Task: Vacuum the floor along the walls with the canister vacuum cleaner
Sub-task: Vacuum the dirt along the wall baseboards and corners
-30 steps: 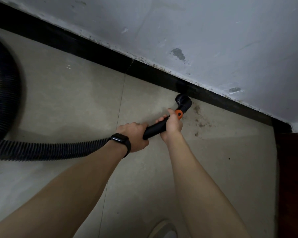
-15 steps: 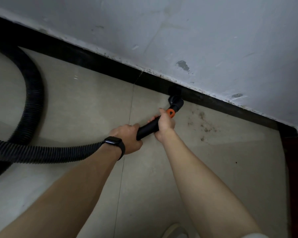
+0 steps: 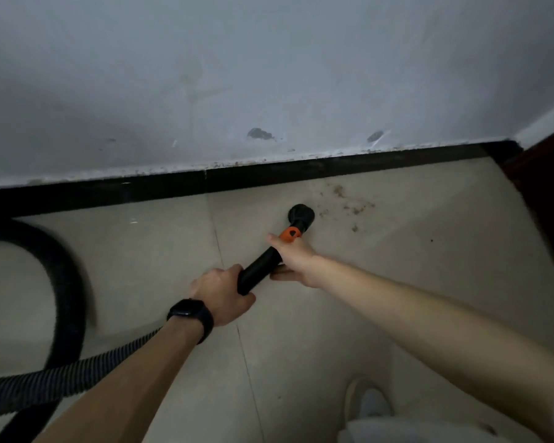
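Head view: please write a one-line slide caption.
Left hand and right hand hold the vacuum wand, its nozzle beside floor debris near the baseboard.

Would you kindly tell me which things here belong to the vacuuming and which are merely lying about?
Job: black vacuum wand with orange collar, held by left hand and right hand; round black nozzle; black ribbed hose; brown crumbs on beige tiles.
Idle: black wristwatch; pale shoe; grey wall patches.
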Available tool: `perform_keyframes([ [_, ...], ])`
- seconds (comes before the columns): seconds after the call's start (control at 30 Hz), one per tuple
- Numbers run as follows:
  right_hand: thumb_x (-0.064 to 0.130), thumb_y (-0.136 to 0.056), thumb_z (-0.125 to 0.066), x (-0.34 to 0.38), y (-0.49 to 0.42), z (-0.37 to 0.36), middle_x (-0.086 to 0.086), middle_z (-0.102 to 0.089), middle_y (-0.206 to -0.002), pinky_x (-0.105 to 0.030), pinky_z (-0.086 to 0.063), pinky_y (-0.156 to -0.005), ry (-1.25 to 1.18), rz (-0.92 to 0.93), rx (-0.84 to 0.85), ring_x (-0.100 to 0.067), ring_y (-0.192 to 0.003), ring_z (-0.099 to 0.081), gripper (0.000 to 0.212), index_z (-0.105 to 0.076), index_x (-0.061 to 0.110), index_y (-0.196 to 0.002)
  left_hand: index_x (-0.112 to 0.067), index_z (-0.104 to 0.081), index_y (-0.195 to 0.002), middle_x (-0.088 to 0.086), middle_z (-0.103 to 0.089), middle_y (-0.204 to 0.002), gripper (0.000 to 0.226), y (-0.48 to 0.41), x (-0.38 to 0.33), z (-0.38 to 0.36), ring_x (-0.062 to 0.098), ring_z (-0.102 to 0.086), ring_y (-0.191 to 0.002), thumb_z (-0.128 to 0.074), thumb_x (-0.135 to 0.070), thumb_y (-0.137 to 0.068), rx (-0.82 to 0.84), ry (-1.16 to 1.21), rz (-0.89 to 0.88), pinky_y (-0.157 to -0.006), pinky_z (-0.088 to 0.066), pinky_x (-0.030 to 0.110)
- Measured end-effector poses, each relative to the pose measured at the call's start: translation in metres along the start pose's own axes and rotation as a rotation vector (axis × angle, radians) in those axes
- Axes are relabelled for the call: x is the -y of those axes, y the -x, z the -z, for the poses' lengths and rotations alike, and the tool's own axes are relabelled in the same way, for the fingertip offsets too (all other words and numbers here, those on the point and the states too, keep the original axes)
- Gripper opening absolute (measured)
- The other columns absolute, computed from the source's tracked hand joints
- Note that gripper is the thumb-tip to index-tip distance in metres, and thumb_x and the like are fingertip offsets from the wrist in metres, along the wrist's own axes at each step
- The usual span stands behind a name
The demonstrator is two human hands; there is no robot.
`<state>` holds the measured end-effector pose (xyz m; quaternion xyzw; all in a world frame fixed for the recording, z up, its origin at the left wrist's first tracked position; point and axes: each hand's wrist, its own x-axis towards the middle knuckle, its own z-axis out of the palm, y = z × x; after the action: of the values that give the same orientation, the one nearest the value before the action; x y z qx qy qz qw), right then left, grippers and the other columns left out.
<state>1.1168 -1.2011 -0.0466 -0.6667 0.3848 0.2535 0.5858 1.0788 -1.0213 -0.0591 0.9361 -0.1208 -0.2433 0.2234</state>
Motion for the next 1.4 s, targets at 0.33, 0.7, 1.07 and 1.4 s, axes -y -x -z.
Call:
perform_keyframes([
  [0.33, -0.001, -0.092, -0.057, -0.043, 0.013, 0.036, -0.01, -0.062, -0.095, -0.043, -0.061, -0.078, -0.698, -0.061, -0.073, -0.027, -0.079, -0.076, 0.021, -0.057, 0.002, -0.113, -0.029, -0.045, -0.097, -0.008, -0.055, -0.076, 0.024, 0.014, -0.036, -0.034, 0.019, -0.056, -0.067, -0.054, -0.046, -0.083, 0.052, -0.177, -0.109, -0.063, -0.046, 0.03],
  [0.7, 0.019, -0.098, -0.065, -0.074, -0.014, 0.033, -0.006, -0.053, -0.076, -0.027, -0.053, -0.05, -0.693, 0.017, -0.208, -0.016, -0.048, -0.055, 0.025, -0.05, 0.01, -0.117, -0.029, -0.039, -0.102, -0.011, -0.053, -0.079, 0.023, 0.02, -0.046, -0.057, 0.021, -0.059, -0.07, -0.047, -0.045, -0.088, 0.106, -0.308, -0.112, -0.068, -0.052, 0.032],
  [1.07, 0.021, -0.098, -0.064, -0.066, -0.04, 0.05, -0.009, -0.053, -0.078, -0.033, -0.055, -0.054, -0.64, 0.083, -0.174, -0.017, -0.048, -0.054, 0.038, -0.053, 0.003, -0.128, -0.029, -0.039, -0.103, -0.009, -0.055, -0.077, 0.024, -0.001, -0.064, -0.067, 0.02, -0.06, -0.066, -0.048, -0.045, -0.088, 0.085, -0.295, -0.073, -0.068, -0.055, 0.033],
  [1.4, 0.028, -0.099, -0.064, -0.031, -0.072, 0.064, -0.012, -0.056, -0.089, -0.032, -0.056, -0.053, -0.55, 0.095, -0.19, -0.015, -0.043, -0.058, 0.043, -0.052, -0.001, -0.129, -0.029, -0.035, -0.095, -0.009, -0.053, -0.075, 0.023, -0.039, -0.081, -0.062, 0.022, -0.056, -0.065, -0.05, -0.044, -0.087, 0.04, -0.258, -0.027, -0.066, -0.049, 0.03],
])
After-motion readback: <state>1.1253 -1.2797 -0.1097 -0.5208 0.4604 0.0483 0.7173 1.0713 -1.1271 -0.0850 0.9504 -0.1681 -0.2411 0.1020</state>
